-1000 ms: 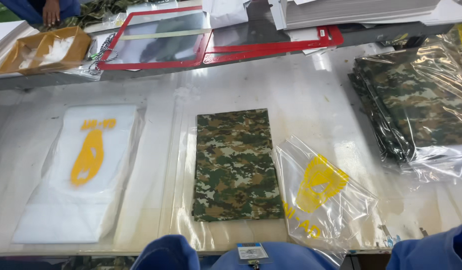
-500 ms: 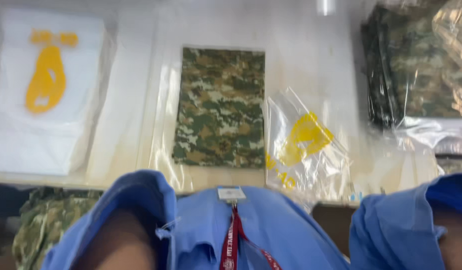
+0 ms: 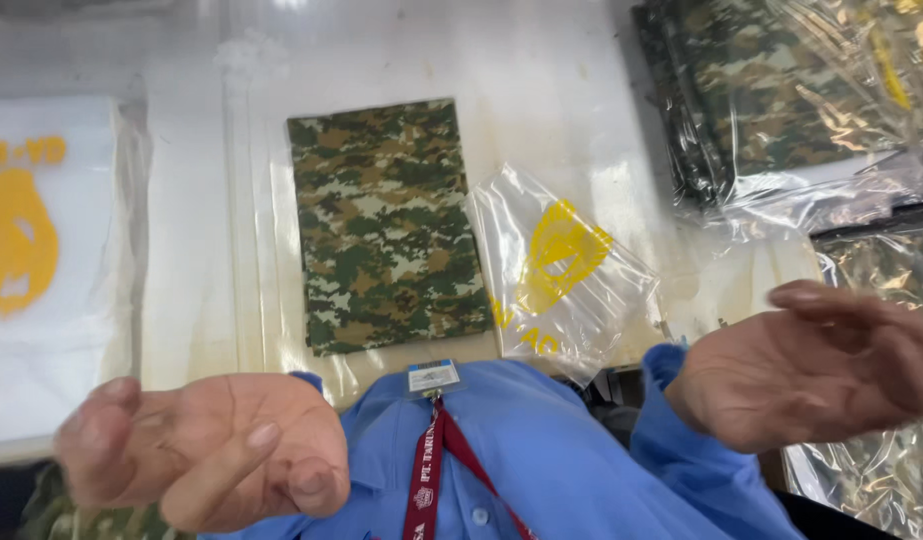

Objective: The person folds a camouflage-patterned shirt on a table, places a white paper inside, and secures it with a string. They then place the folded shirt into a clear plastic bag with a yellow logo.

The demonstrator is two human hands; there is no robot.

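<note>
Head view, looking straight down over my blue shirt [image 3: 541, 470] and red lanyard [image 3: 428, 480]: I have both hands raised just off the near edge of the tabletop [image 3: 541, 110], holding nothing. My left hand [image 3: 206, 450] is palm-up at the near left, fingers loosely curled and empty; my right hand [image 3: 811, 365] is spread open at the near right, slightly blurred, and also empty. Between them, flat on the tabletop, lies the folded camouflage cloth [image 3: 386, 225], squared up with its long side running away from me, apparently resting on a sheet of clear film, which I judge is why it sits so neatly centred. Just beside its right edge, and seemingly overlapping it a little, is a crumpled clear plastic bag with a yellow print [image 3: 566, 265], tilted and hanging over the near edge within reach of my right hand. At the far left sits a white bag with a yellow print [image 3: 41, 250], laid flat. At the far right a stack of camouflage pieces already in clear wrapping [image 3: 781, 100] is piled, well apart from the loose cloth, with more wrapped pieces [image 3: 871, 440] lower down at the near right.
</note>
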